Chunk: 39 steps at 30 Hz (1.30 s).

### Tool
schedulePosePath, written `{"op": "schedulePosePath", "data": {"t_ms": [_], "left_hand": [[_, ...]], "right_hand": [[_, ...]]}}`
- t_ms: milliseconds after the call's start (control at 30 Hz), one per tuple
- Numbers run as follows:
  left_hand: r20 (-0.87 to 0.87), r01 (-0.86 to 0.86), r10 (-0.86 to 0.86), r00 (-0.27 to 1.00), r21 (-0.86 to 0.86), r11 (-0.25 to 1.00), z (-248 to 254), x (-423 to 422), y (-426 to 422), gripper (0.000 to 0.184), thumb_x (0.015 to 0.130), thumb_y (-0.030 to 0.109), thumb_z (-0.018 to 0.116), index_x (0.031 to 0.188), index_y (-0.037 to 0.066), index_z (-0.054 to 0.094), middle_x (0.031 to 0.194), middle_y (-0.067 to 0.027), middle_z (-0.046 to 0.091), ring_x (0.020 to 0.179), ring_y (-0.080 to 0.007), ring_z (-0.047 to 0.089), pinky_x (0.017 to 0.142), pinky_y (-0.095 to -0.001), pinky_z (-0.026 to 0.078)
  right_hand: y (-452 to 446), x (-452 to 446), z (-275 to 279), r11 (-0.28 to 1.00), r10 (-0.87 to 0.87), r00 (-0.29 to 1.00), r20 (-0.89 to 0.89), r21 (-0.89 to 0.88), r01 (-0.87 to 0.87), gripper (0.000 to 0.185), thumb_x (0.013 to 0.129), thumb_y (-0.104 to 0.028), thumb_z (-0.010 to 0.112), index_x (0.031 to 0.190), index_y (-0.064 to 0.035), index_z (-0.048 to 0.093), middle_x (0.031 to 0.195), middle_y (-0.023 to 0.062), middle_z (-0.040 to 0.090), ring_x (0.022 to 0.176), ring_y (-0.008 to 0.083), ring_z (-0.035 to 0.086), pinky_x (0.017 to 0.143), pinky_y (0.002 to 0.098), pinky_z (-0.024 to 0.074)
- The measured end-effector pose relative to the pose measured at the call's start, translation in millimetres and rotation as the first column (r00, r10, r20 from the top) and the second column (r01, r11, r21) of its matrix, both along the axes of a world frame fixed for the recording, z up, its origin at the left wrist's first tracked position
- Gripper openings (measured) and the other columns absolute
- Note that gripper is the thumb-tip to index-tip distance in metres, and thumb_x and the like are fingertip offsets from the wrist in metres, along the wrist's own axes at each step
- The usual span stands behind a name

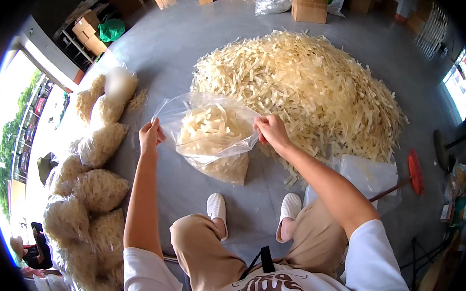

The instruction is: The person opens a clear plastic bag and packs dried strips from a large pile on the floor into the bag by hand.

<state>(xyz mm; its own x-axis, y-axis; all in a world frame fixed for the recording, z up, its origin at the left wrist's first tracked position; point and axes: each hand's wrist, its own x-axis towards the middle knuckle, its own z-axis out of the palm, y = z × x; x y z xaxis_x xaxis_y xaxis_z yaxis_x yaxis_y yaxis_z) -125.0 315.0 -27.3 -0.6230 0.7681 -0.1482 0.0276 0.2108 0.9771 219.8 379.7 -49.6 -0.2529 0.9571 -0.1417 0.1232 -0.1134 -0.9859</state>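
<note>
A clear plastic bag (223, 166) filled with pale, flat strips stands on the grey floor in front of my feet, its mouth spread wide. My left hand (151, 135) pinches the left side of the rim, and my right hand (271, 131) grips the right side. Strips (213, 125) show through the bag's opening. Just behind the bag and to its right lies a large heap of the same pale strips (300, 85).
Filled clear bags (94, 190) are piled along the left. Folded plastic sheets (367, 175) and a red broom (415, 172) lie at the right. Cardboard boxes (309, 9) stand at the back. Another person (37, 248) is at the lower left.
</note>
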Motion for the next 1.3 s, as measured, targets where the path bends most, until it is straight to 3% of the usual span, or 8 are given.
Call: {"op": "schedulePosePath", "data": {"t_ms": [200, 333, 567, 800, 900, 967, 1067, 1300], "left_hand": [[-0.185, 0.034, -0.044, 0.982, -0.059, 0.998, 21, 10, 5, 0.017, 0.08, 0.019, 0.063, 0.087, 0.006, 0.056, 0.064, -0.0003, 0.053, 0.05, -0.0101, 0.05, 0.052, -0.0257, 0.045], [-0.131, -0.01, -0.011, 0.991, -0.153, 0.988, 32, 29, 2, 0.051, 0.073, 0.02, 0.068, 0.114, 0.002, 0.043, 0.072, -0.0067, 0.056, 0.047, -0.0122, 0.051, 0.047, -0.0263, 0.045], [-0.07, 0.135, -0.157, 0.985, -0.251, 0.959, 30, 62, -19, 0.058, 0.068, 0.037, 0.069, 0.101, 0.0, 0.038, 0.075, -0.0105, 0.053, 0.046, -0.014, 0.052, 0.045, -0.0277, 0.046], [-0.129, -0.01, -0.012, 0.992, -0.172, 0.985, 18, 64, -28, 0.079, 0.067, 0.049, 0.067, 0.117, -0.002, 0.031, 0.081, -0.0129, 0.051, 0.051, -0.014, 0.05, 0.047, -0.0263, 0.044], [-0.168, -0.054, 0.031, 0.985, -0.131, 0.99, 30, 71, -37, 0.084, 0.067, 0.058, 0.064, 0.117, -0.002, 0.031, 0.081, -0.0122, 0.05, 0.052, -0.0135, 0.05, 0.047, -0.0258, 0.043], [-0.162, -0.029, 0.008, 0.987, -0.129, 0.991, 39, 76, -51, 0.083, 0.068, 0.061, 0.061, 0.114, -0.001, 0.033, 0.081, -0.0113, 0.049, 0.051, -0.013, 0.049, 0.046, -0.025, 0.041], [-0.118, 0.12, -0.151, 0.982, -0.231, 0.965, 41, 70, -93, 0.066, 0.076, 0.054, 0.058, 0.112, 0.003, 0.039, 0.072, -0.0087, 0.051, 0.052, -0.0119, 0.051, 0.049, -0.0246, 0.043], [-0.018, 0.589, -0.655, 0.755, -0.42, 0.69, 25, 69, -195, 0.044, 0.087, 0.041, 0.047, 0.106, 0.003, 0.056, 0.092, -0.0131, 0.062, 0.074, -0.0171, 0.06, 0.075, -0.0297, 0.047]], "right_hand": [[-5, -4, 4, 0.995, 0.085, 0.989, 0.123, 0.05, -0.092, 0.035, 0.085, -0.023, 0.055, 0.057, -0.0012, 0.053, 0.046, 0.0022, 0.05, 0.036, 0.009, 0.048, 0.037, 0.024, 0.0379], [-10, -9, 9, 0.991, 0.109, 0.986, 0.123, 0.067, -0.118, 0.035, 0.084, -0.022, 0.056, 0.056, -0.0015, 0.053, 0.044, 0.0025, 0.05, 0.036, 0.0095, 0.048, 0.037, 0.0249, 0.0392], [-8, -11, 12, 0.99, 0.11, 0.959, 0.262, 0.058, -0.129, 0.043, 0.079, -0.034, 0.06, 0.052, -0.0015, 0.052, 0.044, 0.005, 0.052, 0.037, 0.0114, 0.052, 0.038, 0.0262, 0.0418], [-4, -12, 22, 0.996, 0.084, 0.929, 0.359, -0.039, -0.075, 0.057, 0.078, -0.054, 0.054, 0.09, 0.0016, 0.051, 0.061, 0.0096, 0.057, 0.05, 0.0156, 0.056, 0.044, 0.0274, 0.0448], [5, -9, 5, 0.986, -0.077, 0.883, 0.463, 0.169, -0.003, 0.061, 0.081, -0.058, 0.047, 0.101, -0.0006, 0.046, 0.07, 0.0097, 0.056, 0.062, 0.0158, 0.058, 0.048, 0.0283, 0.0465], [11, 4, 0, 0.877, -0.266, 0.874, 0.408, 0.479, 0.043, 0.058, 0.086, -0.047, 0.048, 0.111, 0.0048, 0.039, 0.093, 0.0217, 0.055, 0.074, 0.021, 0.058, 0.06, 0.0354, 0.0479], [1, 33, 40, 0.918, -0.274, 0.862, 0.427, 0.383, 0.101, 0.049, 0.089, -0.035, 0.048, 0.111, 0.0072, 0.039, 0.111, 0.0249, 0.048, 0.076, 0.0231, 0.058, 0.068, 0.0388, 0.0475], [27, 140, -4, 0.794, -0.44, 0.849, 0.291, 0.568, 0.217, 0.042, 0.081, -0.017, 0.058, 0.116, -0.0011, 0.041, 0.105, 0.017, 0.051, 0.074, 0.0218, 0.059, 0.066, 0.033, 0.047]]}}
